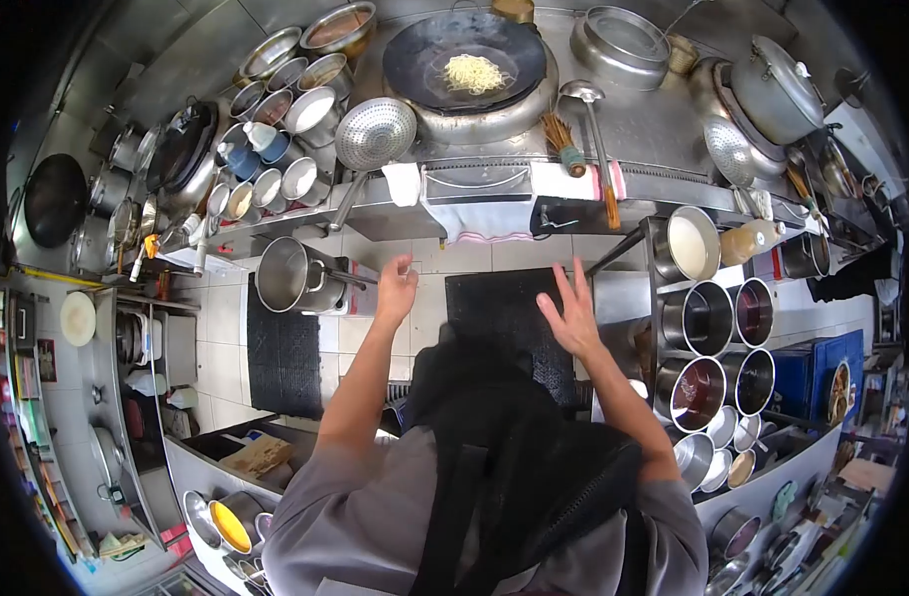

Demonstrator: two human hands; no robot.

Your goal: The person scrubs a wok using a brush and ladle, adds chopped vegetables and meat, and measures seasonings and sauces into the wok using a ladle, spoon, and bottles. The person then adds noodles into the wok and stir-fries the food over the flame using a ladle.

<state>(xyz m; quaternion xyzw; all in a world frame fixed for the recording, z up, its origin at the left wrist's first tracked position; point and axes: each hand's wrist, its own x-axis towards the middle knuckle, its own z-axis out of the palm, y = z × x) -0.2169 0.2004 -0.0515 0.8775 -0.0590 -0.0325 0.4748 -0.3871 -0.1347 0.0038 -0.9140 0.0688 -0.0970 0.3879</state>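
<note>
Both of my hands are raised in front of me, below the stove's front edge, touching nothing. My left hand (397,288) has its fingers partly bent and apart, with nothing in it; a steel pot (287,276) is to its left. My right hand (570,310) is spread, palm showing and empty, over the black floor mat (494,298). Beyond them, noodles (473,74) lie in a black wok (405,65) on the burner. A perforated strainer (375,133) rests left of the wok, and a ladle (582,92) and a bamboo brush (563,147) lie right of it.
Containers of seasonings (311,111) crowd the counter's left part. A lidded pot (780,94) stands at the back right. Pots, one with white contents (691,246), line the right side. White cloths (484,217) hang along the stove's front rail.
</note>
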